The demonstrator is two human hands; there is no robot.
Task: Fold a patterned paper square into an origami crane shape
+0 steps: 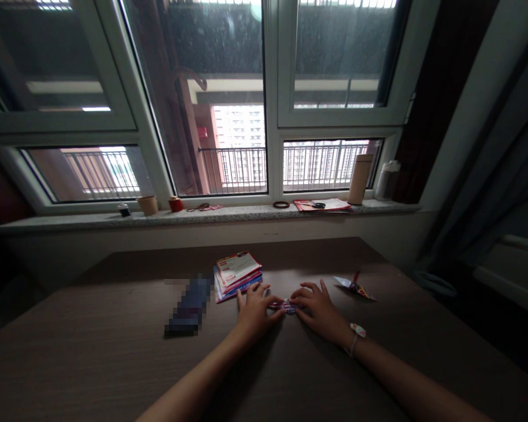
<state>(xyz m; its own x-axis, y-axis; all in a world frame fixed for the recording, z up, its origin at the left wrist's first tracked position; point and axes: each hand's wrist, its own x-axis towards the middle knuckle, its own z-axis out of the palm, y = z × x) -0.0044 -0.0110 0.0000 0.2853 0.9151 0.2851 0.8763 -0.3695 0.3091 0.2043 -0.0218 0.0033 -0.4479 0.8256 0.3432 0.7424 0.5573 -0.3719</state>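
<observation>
A small folded piece of patterned paper point(285, 306) lies low over the table, between my two hands. My left hand point(255, 310) pinches its left end with thumb and forefinger, the other fingers spread beside a stack of printed paper sheets point(238, 271). From the other side, my right hand point(319, 310) grips the paper's right end between thumb and fingertips. The fingers partly hide the paper, so its exact shape cannot be made out. Beyond my right hand sits a folded paper figure point(355, 287) with pointed ends, resembling a crane.
A dark, pixelated flat object point(189, 309) lies left of the stack on the brown table point(92, 346). Along the stone windowsill point(246, 215) stand a paper cup point(148, 205), a red spool point(175, 204), papers with scissors point(319, 205), a tan flask point(359, 180) and a clear bottle point(387, 180).
</observation>
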